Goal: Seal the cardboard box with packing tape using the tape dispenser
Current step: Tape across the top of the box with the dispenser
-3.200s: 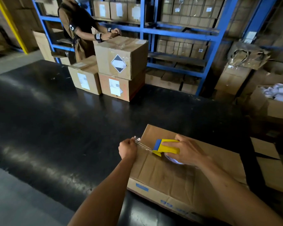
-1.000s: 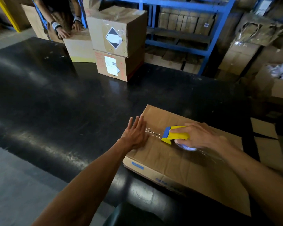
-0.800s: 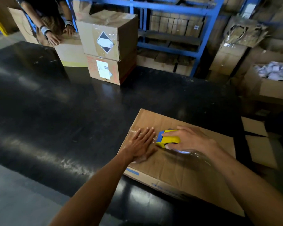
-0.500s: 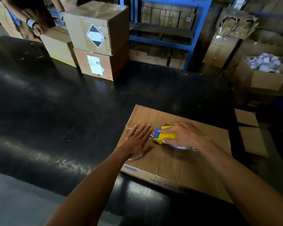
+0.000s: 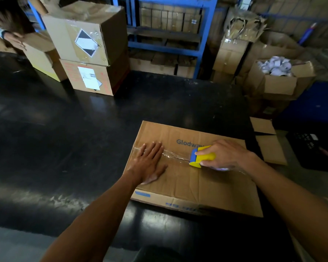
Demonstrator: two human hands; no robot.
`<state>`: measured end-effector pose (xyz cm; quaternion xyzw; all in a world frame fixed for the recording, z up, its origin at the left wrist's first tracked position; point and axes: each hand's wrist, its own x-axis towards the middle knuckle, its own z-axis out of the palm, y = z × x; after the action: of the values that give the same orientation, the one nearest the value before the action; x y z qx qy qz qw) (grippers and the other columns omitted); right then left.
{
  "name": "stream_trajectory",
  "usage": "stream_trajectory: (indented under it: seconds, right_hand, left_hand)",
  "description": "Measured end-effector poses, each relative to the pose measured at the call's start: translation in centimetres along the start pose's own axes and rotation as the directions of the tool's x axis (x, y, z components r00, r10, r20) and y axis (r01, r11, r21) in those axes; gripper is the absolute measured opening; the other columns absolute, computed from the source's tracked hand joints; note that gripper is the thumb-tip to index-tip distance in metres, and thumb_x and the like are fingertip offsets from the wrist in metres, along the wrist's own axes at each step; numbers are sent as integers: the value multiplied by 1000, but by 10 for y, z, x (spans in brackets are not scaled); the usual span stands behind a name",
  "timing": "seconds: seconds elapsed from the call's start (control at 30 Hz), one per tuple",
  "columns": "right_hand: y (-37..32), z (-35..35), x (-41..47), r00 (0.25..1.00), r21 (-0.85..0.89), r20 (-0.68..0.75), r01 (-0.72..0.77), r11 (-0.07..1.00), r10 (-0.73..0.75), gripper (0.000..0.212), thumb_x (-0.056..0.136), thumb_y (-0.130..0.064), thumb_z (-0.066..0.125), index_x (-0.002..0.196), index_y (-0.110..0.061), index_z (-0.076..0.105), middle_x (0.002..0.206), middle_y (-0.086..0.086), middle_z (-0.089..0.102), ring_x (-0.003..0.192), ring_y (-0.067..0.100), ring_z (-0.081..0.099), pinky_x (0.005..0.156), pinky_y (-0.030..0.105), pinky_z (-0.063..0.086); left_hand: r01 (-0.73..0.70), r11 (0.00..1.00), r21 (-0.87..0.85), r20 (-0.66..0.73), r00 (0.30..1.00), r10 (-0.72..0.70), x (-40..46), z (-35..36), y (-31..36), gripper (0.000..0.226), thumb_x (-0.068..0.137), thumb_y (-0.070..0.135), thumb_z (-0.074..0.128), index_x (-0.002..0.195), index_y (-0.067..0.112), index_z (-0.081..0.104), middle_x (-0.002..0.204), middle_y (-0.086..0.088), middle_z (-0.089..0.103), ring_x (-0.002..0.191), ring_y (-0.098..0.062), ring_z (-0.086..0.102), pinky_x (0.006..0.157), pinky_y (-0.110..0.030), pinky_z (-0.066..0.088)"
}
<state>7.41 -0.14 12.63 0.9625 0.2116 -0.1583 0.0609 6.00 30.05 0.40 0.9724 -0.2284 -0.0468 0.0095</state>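
Note:
A flat brown cardboard box [image 5: 186, 184] lies on the black table [image 5: 68, 140], its closed flaps meeting along a centre seam. My left hand [image 5: 150, 164] rests flat, fingers spread, on the box's left end, pressing on the start of a clear tape strip [image 5: 173, 155]. The strip runs rightward along the seam to a yellow and blue tape dispenser [image 5: 202, 156]. My right hand [image 5: 227, 155] grips the dispenser from above, near the middle of the box. The tape roll is mostly hidden under that hand.
Two stacked boxes [image 5: 89, 48] and a smaller one [image 5: 42, 55] stand at the table's far left, where another person's hand [image 5: 11, 37] shows. Blue shelving [image 5: 170, 25] stands behind. Right of the table are an open box of white items [image 5: 278, 76] and flat cardboard [image 5: 269, 142].
My right hand has pulled the dispenser rightward along the seam, leaving a longer strip of tape. My left hand went from pinching the tape end to lying flat on it.

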Motion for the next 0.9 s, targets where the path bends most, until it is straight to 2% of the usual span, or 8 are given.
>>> stream_trajectory:
  seconds: [0.07,0.13,0.23,0.3,0.37,0.6,0.8,0.9]
  right_hand:
    - [0,-3,0,1000,-6,3,5,1000,-5,55,82,-73,49,133,-51,50,122,2,62,105,21,57,82,33,45]
    - [0,-2,1,1000,5,-1,-8,1000,8,54,81,-73,50,131,-52,51,121,2,62,105,22,57,82,33,45]
    - [-1,5,3,999,4,-2,-43,999,43,54,78,-77,48,129,-59,49,122,1,62,113,24,55,87,35,44]
    - [-3,9,2,999,-8,-19,-50,999,50,53,80,-75,48,130,-60,47,127,0,60,118,25,53,92,35,42]
    - [-5,10,3,999,-20,-29,-33,999,33,52,82,-73,48,131,-58,48,128,1,60,120,25,52,93,35,40]
    - [0,12,2,998,-11,-67,-9,1000,9,55,79,-76,45,131,-57,49,127,-2,61,116,23,55,90,35,43]
    - [10,6,-3,994,-7,-79,72,997,-72,53,80,-73,49,130,-55,50,126,-1,63,113,25,57,84,34,43]
    - [28,2,-6,993,10,-31,114,993,-114,54,77,-74,52,129,-57,51,126,-3,64,111,24,58,75,30,40]
  left_hand:
    - [-29,999,-23,-12,1000,29,8,-6,14,91,90,69,5,159,10,-2,166,-16,-7,153,-33,-11,123,-53,-5]
    - [-130,990,-58,-58,990,127,20,-3,44,94,91,69,13,158,3,6,165,-20,0,153,-36,-4,124,-52,-1]
    - [-167,970,-174,-85,984,155,33,11,86,97,92,71,4,156,0,17,165,-19,12,153,-32,5,124,-49,5]
    - [-143,980,-134,-71,988,135,37,19,91,98,90,72,-6,158,3,10,166,-16,6,154,-29,0,124,-46,2]
    - [-149,984,-99,-55,988,144,35,20,88,93,90,68,-2,158,4,3,167,-14,0,154,-27,-5,124,-45,0]
    - [-124,991,-46,-29,992,123,34,13,90,90,93,67,6,157,4,-3,166,-14,-7,153,-25,-12,124,-43,-4]
    - [-114,993,-21,-12,993,114,33,8,90,88,96,67,11,158,7,-3,167,-10,-8,152,-20,-15,124,-40,-6]
    - [-115,993,1,-8,993,115,33,7,90,86,98,68,15,159,10,-2,167,-7,-8,153,-19,-14,124,-38,-6]
